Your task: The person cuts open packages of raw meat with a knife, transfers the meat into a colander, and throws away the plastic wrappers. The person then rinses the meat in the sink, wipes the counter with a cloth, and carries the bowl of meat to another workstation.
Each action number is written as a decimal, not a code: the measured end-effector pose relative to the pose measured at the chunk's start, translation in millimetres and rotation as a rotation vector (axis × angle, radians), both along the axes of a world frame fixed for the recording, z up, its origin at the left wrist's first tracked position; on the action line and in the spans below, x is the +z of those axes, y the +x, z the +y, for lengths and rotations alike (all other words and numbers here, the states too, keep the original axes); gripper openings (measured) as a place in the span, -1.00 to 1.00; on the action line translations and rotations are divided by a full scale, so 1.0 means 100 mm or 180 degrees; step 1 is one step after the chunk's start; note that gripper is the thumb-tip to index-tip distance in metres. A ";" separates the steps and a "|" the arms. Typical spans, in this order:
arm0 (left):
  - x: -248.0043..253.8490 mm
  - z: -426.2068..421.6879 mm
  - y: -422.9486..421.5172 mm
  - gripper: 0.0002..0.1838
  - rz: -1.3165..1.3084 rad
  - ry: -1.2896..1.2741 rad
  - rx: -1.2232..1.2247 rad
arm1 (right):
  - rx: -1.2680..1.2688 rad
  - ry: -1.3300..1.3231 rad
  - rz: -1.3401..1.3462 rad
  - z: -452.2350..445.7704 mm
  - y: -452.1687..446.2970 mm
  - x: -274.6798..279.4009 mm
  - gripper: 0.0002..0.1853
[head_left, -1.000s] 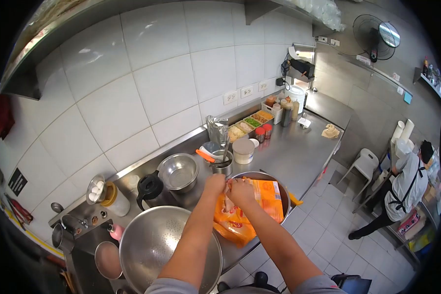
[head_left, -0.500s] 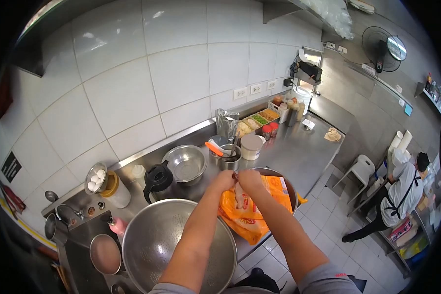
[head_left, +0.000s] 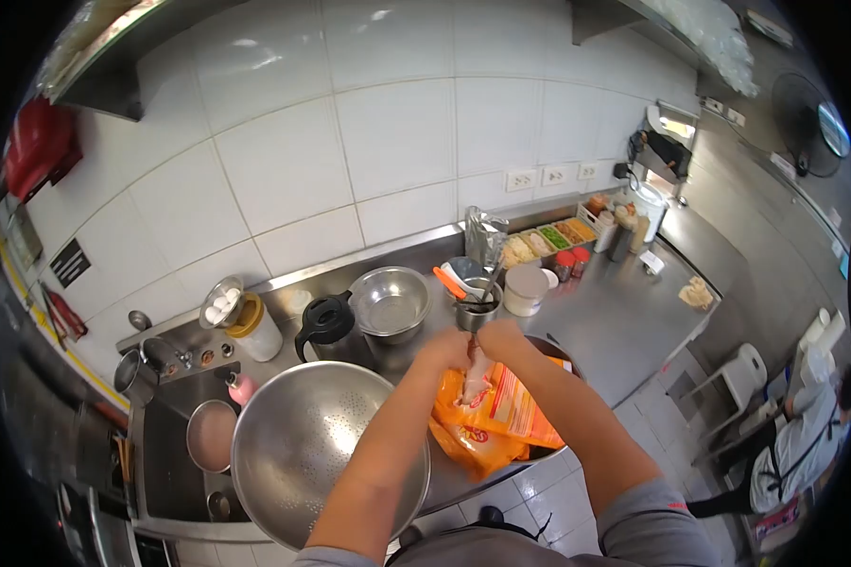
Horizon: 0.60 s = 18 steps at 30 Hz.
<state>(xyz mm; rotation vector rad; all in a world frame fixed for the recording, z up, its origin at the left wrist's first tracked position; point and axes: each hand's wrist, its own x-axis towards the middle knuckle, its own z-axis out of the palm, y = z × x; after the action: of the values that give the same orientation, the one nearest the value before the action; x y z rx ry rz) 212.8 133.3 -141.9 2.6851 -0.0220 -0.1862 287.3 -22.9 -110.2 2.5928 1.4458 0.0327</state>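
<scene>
My left hand (head_left: 447, 351) and my right hand (head_left: 501, 338) are close together, fingers closed on the upper end of a pale pink piece of raw meat (head_left: 476, 376). The piece hangs over an orange printed plastic bag (head_left: 482, 444), which lies in and over the edge of a large metal pot (head_left: 565, 370). To the left of my forearms is a big perforated metal colander (head_left: 303, 444). Behind my hands stands a small metal pot (head_left: 473, 319) with an orange-handled utensil in it.
A metal bowl (head_left: 390, 304) and a black-lidded jug (head_left: 327, 323) stand behind the colander. The sink (head_left: 165, 454) is at the left. A lidded tub (head_left: 526, 289) and ingredient trays (head_left: 550, 238) line the back. Another person (head_left: 804, 439) is at the far right.
The view has shifted left, so the counter items appear further right. Both hands still hold the meat, which shows more clearly between them above the bag.
</scene>
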 end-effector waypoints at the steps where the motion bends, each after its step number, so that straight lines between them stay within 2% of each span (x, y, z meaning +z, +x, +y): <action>1: -0.02 -0.03 0.01 -0.53 0.0016 -0.0019 0.0102 | 0.0139 0.0055 0.0024 -0.02 0.01 0.04 -0.81; 5: -0.01 -0.23 -0.02 -0.63 -0.0345 0.0330 0.0285 | 0.0371 0.0425 0.0019 -0.15 0.06 -0.07 -0.82; 7: 0.05 -0.39 -0.04 -0.68 -0.0689 0.0506 0.0861 | 0.0364 0.1086 0.0179 -0.18 0.07 -0.21 -0.83; 8: 0.09 -0.45 -0.05 -0.68 -0.0673 0.0536 0.0870 | 0.0375 0.1113 0.0199 -0.19 0.07 -0.28 -0.83; 10: 0.16 -0.60 -0.08 -0.68 -0.0787 0.0737 0.1154 | 0.0359 0.1941 0.0058 -0.22 0.06 -0.40 -0.85; 14: 0.25 -0.65 -0.07 -0.71 -0.0760 0.0811 0.1198 | 0.0184 0.1907 0.0276 -0.21 0.06 -0.39 -0.85; 16: 0.21 -0.68 -0.02 -0.72 -0.0306 0.0963 0.1337 | 0.0175 0.2012 0.0406 -0.21 0.09 -0.35 -0.86; 17: 0.17 -0.72 0.01 -0.72 -0.0311 0.0968 0.1339 | 0.0178 0.2018 0.0403 -0.21 0.11 -0.37 -0.86; 18: 0.11 -0.77 0.04 -0.73 -0.0605 0.0754 0.1666 | 0.0148 0.2286 0.0494 -0.21 0.14 -0.40 -0.87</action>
<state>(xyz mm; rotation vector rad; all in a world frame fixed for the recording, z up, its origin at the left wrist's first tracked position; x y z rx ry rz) 216.7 55.8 -131.0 2.8190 0.6734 0.2436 300.9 -43.4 -150.3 3.1651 1.8077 0.4433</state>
